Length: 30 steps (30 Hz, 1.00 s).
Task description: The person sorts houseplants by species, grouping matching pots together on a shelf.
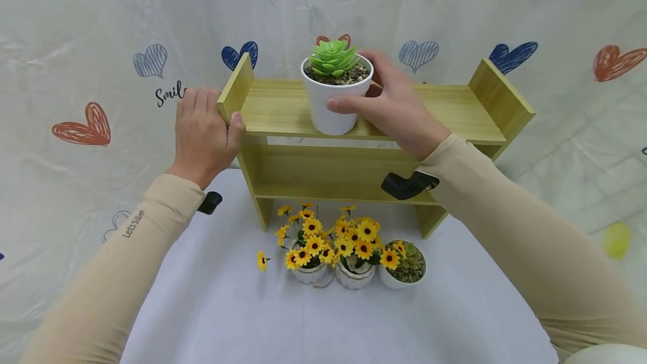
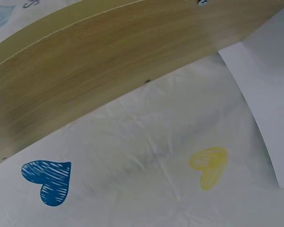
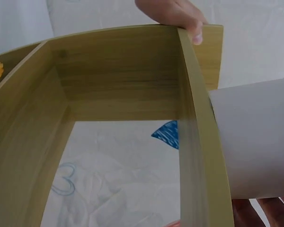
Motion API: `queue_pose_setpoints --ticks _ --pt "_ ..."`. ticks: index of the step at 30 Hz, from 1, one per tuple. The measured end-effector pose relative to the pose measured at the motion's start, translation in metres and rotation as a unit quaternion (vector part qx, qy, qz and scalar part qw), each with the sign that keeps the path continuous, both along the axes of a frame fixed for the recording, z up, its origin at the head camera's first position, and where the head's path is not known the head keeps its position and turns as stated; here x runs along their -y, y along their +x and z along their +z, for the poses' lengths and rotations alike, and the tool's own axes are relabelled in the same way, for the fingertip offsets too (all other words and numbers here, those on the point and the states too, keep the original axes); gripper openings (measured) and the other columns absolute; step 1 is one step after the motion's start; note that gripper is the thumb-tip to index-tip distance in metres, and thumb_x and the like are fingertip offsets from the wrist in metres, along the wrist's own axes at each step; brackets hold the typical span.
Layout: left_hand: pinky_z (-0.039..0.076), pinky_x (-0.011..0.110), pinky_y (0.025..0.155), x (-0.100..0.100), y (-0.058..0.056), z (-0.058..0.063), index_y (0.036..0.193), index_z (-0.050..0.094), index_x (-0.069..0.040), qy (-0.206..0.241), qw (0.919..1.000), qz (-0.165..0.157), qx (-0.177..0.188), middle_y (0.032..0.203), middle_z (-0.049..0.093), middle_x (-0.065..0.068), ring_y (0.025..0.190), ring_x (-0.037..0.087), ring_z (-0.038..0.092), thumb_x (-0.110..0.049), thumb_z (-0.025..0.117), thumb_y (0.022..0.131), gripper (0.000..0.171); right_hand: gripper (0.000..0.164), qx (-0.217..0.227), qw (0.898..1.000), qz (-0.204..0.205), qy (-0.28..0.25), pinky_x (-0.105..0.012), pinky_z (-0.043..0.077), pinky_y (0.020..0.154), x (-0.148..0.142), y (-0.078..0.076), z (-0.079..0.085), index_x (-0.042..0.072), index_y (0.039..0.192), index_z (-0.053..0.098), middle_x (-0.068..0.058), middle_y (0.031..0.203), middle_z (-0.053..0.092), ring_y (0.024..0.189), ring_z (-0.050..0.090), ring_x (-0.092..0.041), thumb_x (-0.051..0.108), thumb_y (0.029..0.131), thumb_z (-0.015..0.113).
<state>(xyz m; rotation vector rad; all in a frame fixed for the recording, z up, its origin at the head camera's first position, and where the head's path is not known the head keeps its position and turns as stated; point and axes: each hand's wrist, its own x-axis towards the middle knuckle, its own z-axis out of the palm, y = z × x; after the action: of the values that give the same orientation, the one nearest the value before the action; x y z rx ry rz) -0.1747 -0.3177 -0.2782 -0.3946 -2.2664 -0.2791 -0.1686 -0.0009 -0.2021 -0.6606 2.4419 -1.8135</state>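
Observation:
A wooden two-tier shelf [image 1: 440, 108] stands on the white-covered table. My left hand [image 1: 199, 133] holds its left end panel, thumb over the front edge and fingers along the outside. Over the middle of the top board, my right hand [image 1: 396, 103] grips a white pot [image 1: 331, 108] from the right, thumb across the front. The pot is upright and holds a green succulent [image 1: 332, 59] in gravel. In the right wrist view the pot's base [image 3: 217, 137] is right at the top board, with fingers [image 3: 274, 215] along its side. The left wrist view shows the outer panel [image 2: 109, 61] but no fingers.
In front of the shelf stand two white pots of yellow flowers [image 1: 308, 271] [image 1: 355, 280] and a white pot with a succulent [image 1: 404, 277]. A curtain printed with hearts [image 1: 273, 4] hangs behind. The raised right end panel [image 1: 500, 100] bounds the top board.

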Motion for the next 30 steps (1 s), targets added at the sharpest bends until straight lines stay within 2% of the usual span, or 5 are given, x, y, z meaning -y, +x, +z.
queue_pose_setpoints --ticks 10,19,30 --pt "0.032 0.052 0.085 0.001 0.0 0.0 0.103 0.05 0.007 0.003 1.0 -0.002 -0.006 0.092 0.046 0.022 0.094 0.039 0.04 -0.04 0.027 0.096 0.053 0.082 -0.007 1.0 -0.006 0.011 -0.037 0.047 0.108 0.041 -0.017 0.003 0.027 0.148 0.044 0.006 0.145 0.055 0.12 0.06 -0.018 0.034 0.078 0.087" --pt "0.031 0.051 0.085 -0.004 0.0 -0.001 0.102 0.049 0.006 0.007 0.9999 -0.012 -0.006 0.09 0.044 0.019 0.092 0.037 0.039 -0.039 0.029 0.096 0.05 0.079 0.007 1.0 0.01 0.003 -0.038 0.051 0.104 0.065 -0.026 0.002 0.028 0.145 0.045 0.003 0.14 0.057 0.12 0.062 -0.019 0.034 0.078 0.087" --pt "0.031 0.05 0.084 -0.003 0.002 -0.001 0.104 0.05 0.006 0.011 0.9999 -0.002 0.003 0.091 0.044 0.019 0.091 0.037 0.039 -0.04 0.029 0.096 0.051 0.082 0.005 1.0 0.025 0.006 -0.035 0.052 0.103 0.08 -0.032 0.001 0.029 0.146 0.043 0.004 0.14 0.057 0.121 0.06 -0.017 0.037 0.078 0.087"
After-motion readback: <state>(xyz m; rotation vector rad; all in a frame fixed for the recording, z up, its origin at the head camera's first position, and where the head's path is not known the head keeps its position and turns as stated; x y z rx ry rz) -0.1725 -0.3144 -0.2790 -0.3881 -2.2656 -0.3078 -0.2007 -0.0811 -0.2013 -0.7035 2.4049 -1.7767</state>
